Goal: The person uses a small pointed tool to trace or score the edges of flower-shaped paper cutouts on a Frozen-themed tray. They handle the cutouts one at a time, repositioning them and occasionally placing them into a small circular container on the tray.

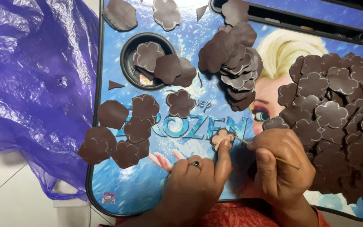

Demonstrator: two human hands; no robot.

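A small brown flower-shaped cutout [222, 137] lies on the blue picture tray [139, 189]. My left hand [196, 180], with a ring on one finger, presses it down with the forefinger tip. My right hand [279, 166] pinches a thin wooden stick [286, 162], whose point touches the cutout's right edge. Both hands rest near the tray's front edge.
A big heap of brown flower cutouts [335, 122] fills the tray's right side. Another stack [236, 63] sits at the middle top, several pieces [122, 130] lie at the left, and some lie in the round cup recess [148, 61]. Purple plastic bag [30, 84] lies left of the tray.
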